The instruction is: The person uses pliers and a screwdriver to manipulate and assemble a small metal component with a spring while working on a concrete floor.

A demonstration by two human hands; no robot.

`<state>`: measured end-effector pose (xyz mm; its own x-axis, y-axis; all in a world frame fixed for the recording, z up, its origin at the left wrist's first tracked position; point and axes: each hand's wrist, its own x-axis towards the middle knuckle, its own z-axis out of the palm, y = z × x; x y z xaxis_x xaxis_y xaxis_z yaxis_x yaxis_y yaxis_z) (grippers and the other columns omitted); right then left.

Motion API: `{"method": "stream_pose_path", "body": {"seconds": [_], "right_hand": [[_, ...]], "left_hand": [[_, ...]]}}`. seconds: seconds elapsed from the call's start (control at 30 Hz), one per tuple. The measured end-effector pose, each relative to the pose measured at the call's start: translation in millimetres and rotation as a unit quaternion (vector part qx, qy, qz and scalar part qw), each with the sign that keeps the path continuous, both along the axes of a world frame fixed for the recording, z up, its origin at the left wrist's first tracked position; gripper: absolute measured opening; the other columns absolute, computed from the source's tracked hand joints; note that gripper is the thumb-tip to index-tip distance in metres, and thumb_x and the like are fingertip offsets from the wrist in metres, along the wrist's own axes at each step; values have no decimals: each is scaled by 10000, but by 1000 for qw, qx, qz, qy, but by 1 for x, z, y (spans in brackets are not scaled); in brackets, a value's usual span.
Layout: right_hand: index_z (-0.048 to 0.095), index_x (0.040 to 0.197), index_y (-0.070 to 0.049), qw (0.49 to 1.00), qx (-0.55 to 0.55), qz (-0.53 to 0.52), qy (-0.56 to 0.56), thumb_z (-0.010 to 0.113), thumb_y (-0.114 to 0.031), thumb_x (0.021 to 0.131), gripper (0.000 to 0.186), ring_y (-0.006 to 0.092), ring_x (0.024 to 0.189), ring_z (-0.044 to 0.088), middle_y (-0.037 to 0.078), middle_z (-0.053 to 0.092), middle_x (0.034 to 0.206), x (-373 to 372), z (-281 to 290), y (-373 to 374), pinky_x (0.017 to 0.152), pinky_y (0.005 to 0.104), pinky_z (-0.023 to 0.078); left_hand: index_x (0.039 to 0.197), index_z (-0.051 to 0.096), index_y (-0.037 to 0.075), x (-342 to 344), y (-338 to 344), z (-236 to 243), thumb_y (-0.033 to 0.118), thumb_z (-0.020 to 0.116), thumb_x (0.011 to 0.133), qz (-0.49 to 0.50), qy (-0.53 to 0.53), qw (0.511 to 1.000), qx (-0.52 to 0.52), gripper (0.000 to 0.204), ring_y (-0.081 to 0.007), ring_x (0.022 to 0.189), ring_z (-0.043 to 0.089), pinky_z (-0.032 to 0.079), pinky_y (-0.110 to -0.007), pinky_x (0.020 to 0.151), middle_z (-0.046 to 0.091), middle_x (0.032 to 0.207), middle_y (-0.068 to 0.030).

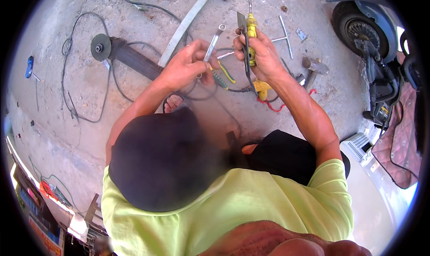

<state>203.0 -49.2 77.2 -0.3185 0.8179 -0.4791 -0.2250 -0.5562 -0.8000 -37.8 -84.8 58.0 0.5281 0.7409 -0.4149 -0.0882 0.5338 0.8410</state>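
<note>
My left hand (188, 66) is closed around a silver ring-ended wrench (212, 43), whose ring points up and away. Just to its right, my right hand (262, 54) grips a yellow tool (251, 30) with a thin metal shaft rising from its far end. A flat dark metal strip (246, 54) lies along the yellow tool in the same grip; whether they are joined I cannot tell. Pliers (227, 73) with green and yellow handles show below and between my hands. A yellow plug-like piece (261, 89) sits on the floor under my right wrist.
An angle grinder (134, 59) lies at left, its cord looping over the concrete. Beyond my hands is a pale-handled hammer (188, 25). To the right are a T-handle wrench (285, 36), another hammer (316, 66) and a scooter (371, 41). A blue-handled tool (30, 67) lies far left.
</note>
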Motion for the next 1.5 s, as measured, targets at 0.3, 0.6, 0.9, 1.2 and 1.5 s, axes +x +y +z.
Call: {"method": "stream_pose_path", "body": {"seconds": [0.3, 0.6, 0.9, 1.2, 1.5], "right_hand": [[528, 1131, -18, 997, 44, -23, -64, 570, -146, 968, 212, 140, 790, 589, 70, 618, 940, 3, -5, 0, 701, 280, 512], [584, 1070, -3, 983, 102, -59, -138, 558, -173, 937, 216, 134, 726, 604, 54, 654, 852, -2, -16, 1, 664, 286, 472], [610, 1038, 8, 978, 97, -63, -175, 573, -179, 903, 233, 142, 736, 621, 60, 666, 838, -1, -24, 0, 659, 299, 491], [617, 1063, 34, 958, 109, -80, -252, 618, -154, 869, 270, 176, 836, 671, 111, 710, 943, 4, -51, 3, 727, 319, 541], [619, 1091, 27, 950, 143, -108, -256, 637, -155, 871, 286, 195, 828, 676, 115, 708, 941, -1, -74, 4, 716, 338, 544]], "left_hand": [[1473, 385, -25, 34, 3, 26, 94, 494, 1008, 18, 152, 975, 158, 492, -126, 587, 625, 510, -281, 545, 690, 863, -102], [1548, 294, 39, 47, -6, 10, 40, 475, 994, 68, 115, 975, 178, 582, -122, 644, 600, 514, -271, 618, 676, 981, -103], [1512, 365, 52, 56, -3, 11, 63, 517, 980, 74, 123, 967, 208, 553, -136, 678, 596, 510, -300, 653, 684, 1026, -125], [1396, 503, 20, 67, 17, 2, 209, 681, 936, 86, 181, 940, 276, 528, -195, 853, 662, 532, -340, 721, 686, 1086, -157], [1302, 594, 45, 75, 23, -23, 158, 700, 909, 122, 258, 878, 384, 422, -327, 844, 676, 556, -397, 731, 660, 1069, -171]]}}
